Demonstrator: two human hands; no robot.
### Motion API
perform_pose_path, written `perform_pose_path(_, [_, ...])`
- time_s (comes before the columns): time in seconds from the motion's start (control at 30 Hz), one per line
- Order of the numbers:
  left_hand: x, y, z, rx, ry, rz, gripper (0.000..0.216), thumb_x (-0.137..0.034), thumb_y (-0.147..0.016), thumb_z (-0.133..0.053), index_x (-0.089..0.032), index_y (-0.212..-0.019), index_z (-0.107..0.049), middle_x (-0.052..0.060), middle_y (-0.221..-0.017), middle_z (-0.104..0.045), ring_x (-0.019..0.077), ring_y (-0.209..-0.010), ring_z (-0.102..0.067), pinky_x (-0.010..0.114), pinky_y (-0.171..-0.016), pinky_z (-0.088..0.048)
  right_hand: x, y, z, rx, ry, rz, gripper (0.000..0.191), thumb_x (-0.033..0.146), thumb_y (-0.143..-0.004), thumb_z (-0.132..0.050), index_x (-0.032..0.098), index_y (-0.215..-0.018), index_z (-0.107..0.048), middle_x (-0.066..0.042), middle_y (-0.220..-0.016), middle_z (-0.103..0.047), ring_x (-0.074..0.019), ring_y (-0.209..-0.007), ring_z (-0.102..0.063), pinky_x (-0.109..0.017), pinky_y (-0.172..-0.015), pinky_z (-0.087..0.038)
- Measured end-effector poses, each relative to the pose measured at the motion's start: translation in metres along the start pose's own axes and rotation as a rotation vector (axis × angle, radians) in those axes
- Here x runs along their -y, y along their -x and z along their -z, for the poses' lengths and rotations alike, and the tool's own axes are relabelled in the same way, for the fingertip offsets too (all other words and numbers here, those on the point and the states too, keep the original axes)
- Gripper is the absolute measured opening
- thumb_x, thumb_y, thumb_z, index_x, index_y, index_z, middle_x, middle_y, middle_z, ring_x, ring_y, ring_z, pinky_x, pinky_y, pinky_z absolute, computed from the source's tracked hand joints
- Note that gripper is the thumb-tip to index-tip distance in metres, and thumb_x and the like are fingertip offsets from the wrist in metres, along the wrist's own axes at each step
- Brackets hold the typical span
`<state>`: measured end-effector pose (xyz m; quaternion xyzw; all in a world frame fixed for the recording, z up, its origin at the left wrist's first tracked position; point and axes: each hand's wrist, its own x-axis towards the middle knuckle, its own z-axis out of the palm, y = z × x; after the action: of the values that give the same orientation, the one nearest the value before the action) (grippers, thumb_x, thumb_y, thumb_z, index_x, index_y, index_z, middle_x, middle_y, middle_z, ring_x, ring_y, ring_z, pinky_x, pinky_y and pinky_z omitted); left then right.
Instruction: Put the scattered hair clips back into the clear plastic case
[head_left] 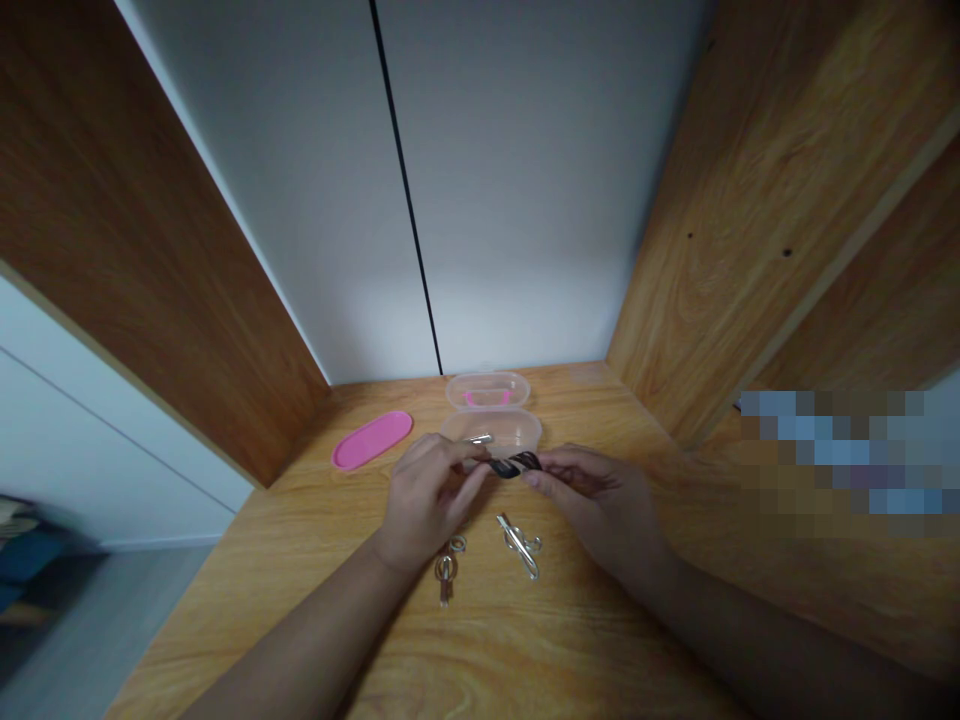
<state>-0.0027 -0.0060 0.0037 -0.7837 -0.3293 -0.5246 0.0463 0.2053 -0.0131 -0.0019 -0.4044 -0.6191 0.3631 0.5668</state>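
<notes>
Band (pixel 516 464), dark with paler slanting stripes, was held by both hands just on the near side of the box (pixel 526 434). Wood-grain table (pixel 517 650) bore the box and lay all round it. Right hand (pixel 611 500) was to the near right of the box, thumb and fingertips drawn together on the band's right end. Left hand (pixel 424 490) was to its near left and hid part of its rim, thumb and forefinger pinching the band's left end. Neither hand was nearer: the band's long axis ran from one grip to the other, roughly along the box's near rim. Clearance between band and rim could not be told.

Clear shell (pixel 487 386), with pink fittings, stood directly behind the box; any hinge was not discernible. Pink lid (pixel 373 440) lay left of the box. Large clip (pixel 517 546), metal, lay on the near side of the box; small clip (pixel 445 578) lay nearer and further left. Another clip (pixel 480 439) was inside the box.
</notes>
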Motion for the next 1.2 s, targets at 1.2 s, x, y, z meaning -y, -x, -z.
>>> perform_pose_path(1.2, [0.0063, -0.0003, -0.0028, 0.080, 0.031, -0.141, 0.048, -0.006, -0.092, -0.063, -0.020, -0.137, -0.058, 0.010, -0.106, -0.076, 0.0190, -0.090, -0.066, 0.034, -0.079, -0.055, 0.0010, 0.0036, 0.0057, 0.073, 0.147, 0.244, 0.027, 0.019, -0.089, -0.069, 0.030, -0.112, -0.078, -0.002, -0.083, -0.077, -0.0149, -0.068, -0.070, -0.023, -0.056, -0.057])
